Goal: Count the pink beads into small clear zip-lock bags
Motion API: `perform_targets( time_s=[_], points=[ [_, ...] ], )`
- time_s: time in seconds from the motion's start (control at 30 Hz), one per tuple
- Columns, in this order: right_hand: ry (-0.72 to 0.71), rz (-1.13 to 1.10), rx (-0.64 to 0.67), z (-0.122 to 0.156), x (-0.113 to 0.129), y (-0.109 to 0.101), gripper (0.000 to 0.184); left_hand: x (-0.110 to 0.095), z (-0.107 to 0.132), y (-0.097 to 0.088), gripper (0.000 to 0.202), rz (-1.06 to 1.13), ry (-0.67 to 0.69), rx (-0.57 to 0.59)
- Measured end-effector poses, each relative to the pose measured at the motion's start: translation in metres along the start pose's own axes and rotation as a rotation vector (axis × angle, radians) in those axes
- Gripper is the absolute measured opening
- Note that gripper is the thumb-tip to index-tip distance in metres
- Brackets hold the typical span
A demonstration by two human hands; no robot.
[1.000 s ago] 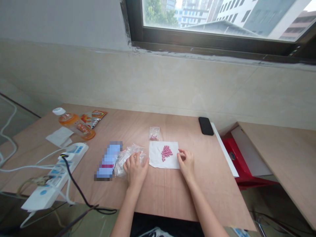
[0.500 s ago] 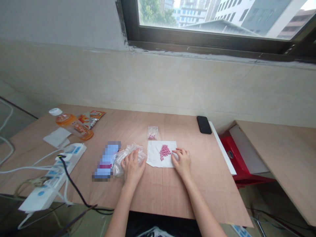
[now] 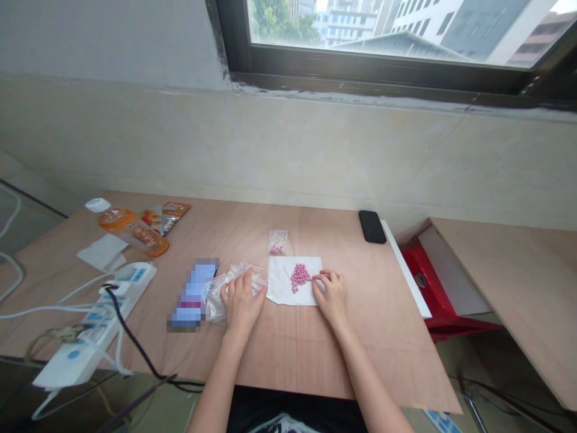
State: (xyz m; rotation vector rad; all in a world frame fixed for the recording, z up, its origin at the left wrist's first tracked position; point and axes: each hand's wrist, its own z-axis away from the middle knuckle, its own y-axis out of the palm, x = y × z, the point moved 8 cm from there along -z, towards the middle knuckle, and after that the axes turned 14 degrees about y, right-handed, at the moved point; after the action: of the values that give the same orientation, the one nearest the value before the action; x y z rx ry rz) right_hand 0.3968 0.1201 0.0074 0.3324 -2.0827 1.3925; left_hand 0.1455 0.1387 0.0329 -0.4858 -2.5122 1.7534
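A small heap of pink round pills (image 3: 300,278) lies on a white paper tissue (image 3: 282,285) in the middle of the wooden table (image 3: 288,355). My right hand (image 3: 330,294) rests at the tissue's right side, its fingertips at the edge of the heap and holding nothing I can see. My left hand (image 3: 242,304) lies on a transparent zip bag (image 3: 217,304), pressing it to the table. Above the tissue sits a small zip bag (image 3: 277,242) with a few pink pills inside. A blurred blue package (image 3: 192,294) lies left of the transparent bag.
Left on the table are an orange drink bottle (image 3: 133,233), a snack packet (image 3: 164,216), a white napkin (image 3: 101,252) and a white power strip (image 3: 97,319) with cables. A black phone (image 3: 372,227) lies at the back. A red object (image 3: 426,279) stands beyond the right edge.
My right hand's fingertips have moved left, up to the pill heap. My left hand has shifted slightly on the bag. The whole view has drifted slightly.
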Motion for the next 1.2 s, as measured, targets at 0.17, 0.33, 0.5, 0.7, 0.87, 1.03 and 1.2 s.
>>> perform_targets(
  time_s=[0.17,0.33,0.5,0.7,0.87,1.03,1.2],
  points=[
    [0.004,0.002,0.010,0.000,0.000,0.000,0.013,-0.002,0.004,-0.003,0.051,-0.023,0.051,0.006],
    [-0.024,0.020,0.011,0.000,0.004,0.001,0.015,0.000,0.012,-0.004,0.048,-0.053,0.069,-0.006],
    [-0.021,0.072,0.006,0.000,0.005,0.004,0.015,0.004,0.016,-0.007,0.044,-0.043,0.062,-0.055],
    [-0.011,0.066,-0.015,-0.001,0.004,0.003,0.013,0.001,0.017,-0.013,0.043,0.049,0.102,-0.112],
    [-0.003,0.048,-0.021,0.000,0.005,-0.001,0.014,-0.024,0.014,-0.002,0.047,0.184,0.292,0.028],
    [0.009,0.029,-0.023,0.000,0.004,-0.002,0.016,-0.038,0.014,0.013,0.067,0.236,0.338,0.167],
    [0.011,0.015,-0.026,0.000,0.004,-0.004,0.017,-0.045,0.008,0.016,0.064,0.231,0.302,0.160]
  ],
)
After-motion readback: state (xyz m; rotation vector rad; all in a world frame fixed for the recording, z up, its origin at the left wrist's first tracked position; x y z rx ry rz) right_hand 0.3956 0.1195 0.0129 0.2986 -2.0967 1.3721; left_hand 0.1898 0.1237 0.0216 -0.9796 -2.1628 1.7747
